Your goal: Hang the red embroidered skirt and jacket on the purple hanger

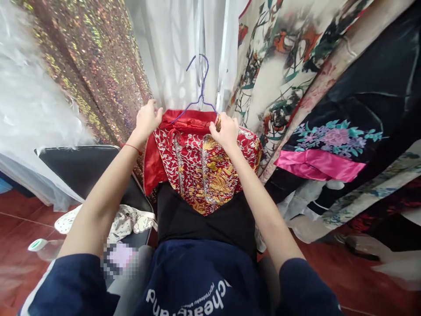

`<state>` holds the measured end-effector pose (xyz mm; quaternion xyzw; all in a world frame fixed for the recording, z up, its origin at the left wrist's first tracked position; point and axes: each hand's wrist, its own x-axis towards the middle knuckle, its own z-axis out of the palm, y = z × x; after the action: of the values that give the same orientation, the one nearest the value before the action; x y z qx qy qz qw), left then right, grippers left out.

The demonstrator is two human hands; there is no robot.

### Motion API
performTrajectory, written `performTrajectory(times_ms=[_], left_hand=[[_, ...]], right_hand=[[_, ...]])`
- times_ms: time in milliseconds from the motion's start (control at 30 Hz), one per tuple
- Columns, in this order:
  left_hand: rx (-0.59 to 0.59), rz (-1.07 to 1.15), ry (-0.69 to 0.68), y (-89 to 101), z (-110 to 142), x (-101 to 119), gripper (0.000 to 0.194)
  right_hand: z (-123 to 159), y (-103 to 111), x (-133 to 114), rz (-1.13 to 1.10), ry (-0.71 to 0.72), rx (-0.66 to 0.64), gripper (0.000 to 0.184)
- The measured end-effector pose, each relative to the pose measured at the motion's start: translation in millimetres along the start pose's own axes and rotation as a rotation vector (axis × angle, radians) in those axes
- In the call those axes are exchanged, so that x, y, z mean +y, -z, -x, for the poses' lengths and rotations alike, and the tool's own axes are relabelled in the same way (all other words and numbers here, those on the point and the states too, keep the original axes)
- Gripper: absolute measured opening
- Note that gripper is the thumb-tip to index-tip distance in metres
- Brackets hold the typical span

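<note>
At centre, the purple wire hanger [201, 94] is partly hidden; upper left, the white feathery garment [33, 83] is cut off.

From my distant seat I made out a purple wire hanger [202, 90], hook uppermost, its sloping arms reaching a red embroidered garment [204, 162]. I saw the garment spread below the hanger's hook, tapering to a point downward, with silver scrollwork and gold motifs; plain red satin showed beside the hanger's arms.
</note>
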<state>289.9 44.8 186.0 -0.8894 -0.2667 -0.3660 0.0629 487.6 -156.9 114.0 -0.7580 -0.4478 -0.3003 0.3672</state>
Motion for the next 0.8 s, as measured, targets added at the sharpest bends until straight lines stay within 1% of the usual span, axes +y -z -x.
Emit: performTrajectory(times_ms=[67, 100, 133, 167, 200, 267, 300, 367, 433, 500, 600, 667, 733, 767, 800], left_hand=[[-0.031, 0.045, -0.184, -12.7, 6.3, 17.4, 0.048], [-0.071, 0.06, -0.23, -19.1, 10.2, 25.5, 0.047], [-0.109, 0.083, -0.248, -25.5, 14.4, 32.6, 0.047], [-0.129, 0.105, -0.226, -32.2, 18.3, 38.4, 0.047], [-0.121, 0.122, -0.175, -38.9, 21.8, 42.5, 0.046], [-0.033, 0.124, -0.055, -51.9, 26.8, 46.5, 0.044], [0.015, 0.114, -0.016, -57.7, 28.0, 46.7, 0.043], [0.07, 0.103, 0.006, -66.9, 28.3, 45.4, 0.041], [0.076, 0.108, -0.01, -71.7, 26.8, 43.3, 0.039], [0.076, 0.111, -0.02, -72.5, 25.5, 41.8, 0.039], [0.079, 0.087, 0.012, -70.3, 25.7, 41.9, 0.041], [0.067, 0.071, 0.035, -68.9, 26.9, 44.2, 0.043], [0.055, 0.067, 0.049, -67.8, 28.5, 47.9, 0.045], [0.053, 0.068, 0.054, -67.2, 29.5, 50.0, 0.046], [0.052, 0.068, 0.06, -66.3, 30.9, 52.2, 0.046]], right_hand=[[2.8, 5.2, 2.9, -0.039, 0.019, -0.037, 0.04], [4.2, 7.8, 3.8, -0.061, 0.03, -0.058, 0.044], [5.7, 10.6, 4.6, -0.077, 0.041, -0.076, 0.046], [7.4, 13.6, 5.4, -0.084, 0.051, -0.093, 0.047], [9.1, 17.0, 6.4, -0.077, 0.063, -0.107, 0.046], [12.7, 25.7, 9.9, -0.034, 0.086, -0.135, 0.04], [14.2, 31.5, 12.8, -0.006, 0.093, -0.156, 0.038], [16.2, 46.3, 20.6, 0.042, 0.102, -0.211, 0.035], [16.9, 65.1, 29.8, 0.086, 0.104, -0.248, 0.034], [17.4, 86.3, 37.7, 0.147, 0.092, -0.25, 0.033], [18.9, 120.9, 41.2, 0.264, -0.007, -0.203, 0.029], [19.5, 146.0, 37.1, 0.309, -0.094, -0.136, 0.033], [18.9, 173.8, 29.8, 0.311, -0.162, -0.008, 0.044], [18.3, 188.6, 26.1, 0.288, -0.187, 0.079, 0.049], [17.9, 203.8, 22.7, 0.248, -0.228, 0.204, 0.052]])
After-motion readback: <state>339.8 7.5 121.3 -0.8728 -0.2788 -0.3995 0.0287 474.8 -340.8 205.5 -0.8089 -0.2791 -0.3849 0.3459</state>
